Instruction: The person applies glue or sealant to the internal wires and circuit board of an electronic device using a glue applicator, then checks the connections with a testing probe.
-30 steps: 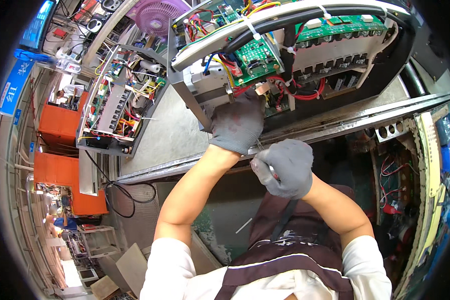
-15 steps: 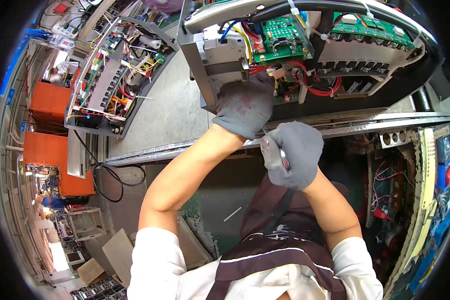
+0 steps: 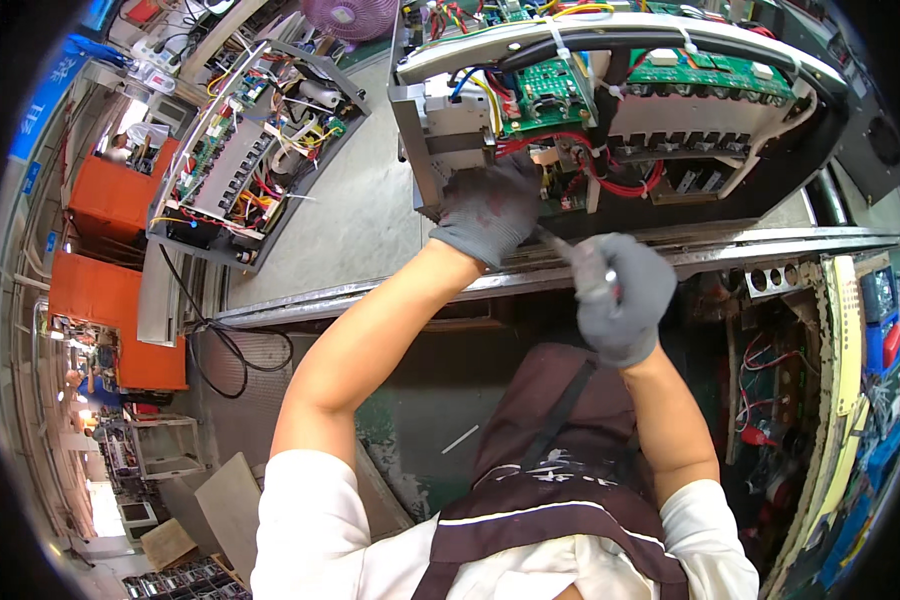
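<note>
In front of me stands a large open electrical unit with green circuit boards, black heat-sink parts and red wires. My left hand, in a grey glove, reaches into its lower left corner, below a pale grey block. Its fingers are blurred and partly hidden among the parts, so their grip does not show. My gloved right hand is closed around a screwdriver, smeared by motion. The shaft slants up and left toward my left hand, just outside the unit's lower edge.
A second open unit with wires and boards sits on the metal bench to the left. A black cable hangs off it. Orange bins stand far left, a pink fan at the back. The bench's metal edge runs before me.
My right hand has moved right and away from my left hand, uncovering the screwdriver's shaft. The left hand stays at the unit's corner. The whole view has shifted a little.
</note>
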Tool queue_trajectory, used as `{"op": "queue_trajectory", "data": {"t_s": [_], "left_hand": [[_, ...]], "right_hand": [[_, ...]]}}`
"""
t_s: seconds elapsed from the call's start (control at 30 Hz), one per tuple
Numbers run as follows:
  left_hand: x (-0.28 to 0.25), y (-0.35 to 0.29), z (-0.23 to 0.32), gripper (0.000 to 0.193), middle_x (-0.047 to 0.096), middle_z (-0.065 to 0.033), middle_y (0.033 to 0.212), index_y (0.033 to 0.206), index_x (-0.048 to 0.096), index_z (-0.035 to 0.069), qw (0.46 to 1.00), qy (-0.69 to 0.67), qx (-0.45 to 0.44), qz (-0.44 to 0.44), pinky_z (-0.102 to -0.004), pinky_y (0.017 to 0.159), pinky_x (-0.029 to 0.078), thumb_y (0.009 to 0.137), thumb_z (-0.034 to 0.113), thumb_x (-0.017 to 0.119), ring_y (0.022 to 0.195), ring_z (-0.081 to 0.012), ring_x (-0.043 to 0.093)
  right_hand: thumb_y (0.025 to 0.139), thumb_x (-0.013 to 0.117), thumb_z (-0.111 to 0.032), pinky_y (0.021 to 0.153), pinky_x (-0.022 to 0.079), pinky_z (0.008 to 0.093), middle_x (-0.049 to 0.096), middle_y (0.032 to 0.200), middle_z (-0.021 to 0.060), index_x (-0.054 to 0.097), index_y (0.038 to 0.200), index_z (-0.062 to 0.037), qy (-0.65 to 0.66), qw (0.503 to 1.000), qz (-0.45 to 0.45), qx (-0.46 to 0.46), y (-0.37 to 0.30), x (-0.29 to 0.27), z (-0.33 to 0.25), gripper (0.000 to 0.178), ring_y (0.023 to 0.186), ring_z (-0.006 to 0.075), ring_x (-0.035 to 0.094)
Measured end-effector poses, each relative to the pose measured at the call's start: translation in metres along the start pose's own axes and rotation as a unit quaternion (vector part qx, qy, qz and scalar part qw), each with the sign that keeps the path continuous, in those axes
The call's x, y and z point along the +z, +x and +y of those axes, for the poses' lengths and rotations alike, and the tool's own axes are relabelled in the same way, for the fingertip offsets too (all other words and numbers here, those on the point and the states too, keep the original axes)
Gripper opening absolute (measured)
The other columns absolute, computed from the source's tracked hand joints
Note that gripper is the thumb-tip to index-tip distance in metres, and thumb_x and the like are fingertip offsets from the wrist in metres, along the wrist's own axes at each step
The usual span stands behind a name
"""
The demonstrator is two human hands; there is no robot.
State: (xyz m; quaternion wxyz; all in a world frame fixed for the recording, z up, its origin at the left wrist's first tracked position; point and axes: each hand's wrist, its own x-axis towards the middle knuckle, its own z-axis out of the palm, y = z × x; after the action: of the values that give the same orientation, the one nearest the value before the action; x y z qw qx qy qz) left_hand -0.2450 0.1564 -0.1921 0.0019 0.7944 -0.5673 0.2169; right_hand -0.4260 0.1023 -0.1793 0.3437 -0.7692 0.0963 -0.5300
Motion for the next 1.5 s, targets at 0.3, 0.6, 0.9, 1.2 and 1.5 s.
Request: {"op": "queue_trajectory", "data": {"t_s": [0.3,0.6,0.9,1.2,1.5], "left_hand": [[-0.001,0.005,-0.011,0.017,0.065,-0.0177,0.069,0.084,0.063,0.004,0.995,0.03,0.069,0.064,-0.0452,0.048,0.051,0.084,0.014,0.049,0.058,-0.0327,0.066],[0.005,0.011,-0.006,0.014,0.062,-0.0179,0.066,0.075,0.06,0.004,0.986,0.114,0.103,0.069,-0.0436,0.043,0.049,0.08,0.017,0.055,0.053,-0.0318,0.064],[-0.007,0.001,-0.008,0.052,0.05,-0.0252,0.135,0.137,0.046,0.006,0.992,0.087,0.086,0.026,-0.0414,0.065,0.053,0.088,0.018,0.056,0.079,-0.0355,0.067],[-0.007,0.002,-0.003,0.028,0.062,-0.0226,0.116,0.114,0.061,0.01,0.993,0.037,0.013,0.116,-0.0455,0.062,0.054,0.091,0.022,0.052,0.075,-0.0357,0.067],[-0.009,-0.003,-0.001,0.013,0.058,-0.013,0.069,0.089,0.058,0.001,0.997,-0.046,0.034,0.052,-0.0437,0.051,0.049,0.079,0.003,0.051,0.058,-0.0259,0.062]], "right_hand": [[0.087,0.049,-0.005,0.052,0.036,0.0183,0.061,0.077,0.0043,0.061,0.088,0.0006,0.141,0.934,0.197,0.261,-0.034,-0.1,-0.005,0.014,0.06,0.0063,0.048],[0.087,0.052,-0.015,0.049,0.036,0.0186,0.059,0.075,0.0057,0.06,0.089,0.0012,0.161,0.903,0.278,0.287,-0.043,-0.129,-0.013,0.019,0.055,0.006,0.046],[0.096,0.052,-0.029,0.036,0.03,0.0193,0.051,0.061,0.0003,0.059,0.083,-0.0055,0.189,0.802,0.434,0.363,-0.051,-0.206,0.01,0.028,0.042,0.0077,0.046],[0.096,0.056,-0.032,0.047,0.043,0.0248,0.056,0.073,0.0038,0.057,0.091,-0.0063,0.053,0.74,0.641,0.198,-0.118,-0.439,0.04,0.026,0.056,0.0132,0.051],[0.092,0.057,-0.023,0.057,0.049,0.0279,0.064,0.087,0.0089,0.062,0.105,-0.0043,0.096,0.77,0.485,0.403,-0.168,-0.624,0.181,0.023,0.066,0.0173,0.058]]}}
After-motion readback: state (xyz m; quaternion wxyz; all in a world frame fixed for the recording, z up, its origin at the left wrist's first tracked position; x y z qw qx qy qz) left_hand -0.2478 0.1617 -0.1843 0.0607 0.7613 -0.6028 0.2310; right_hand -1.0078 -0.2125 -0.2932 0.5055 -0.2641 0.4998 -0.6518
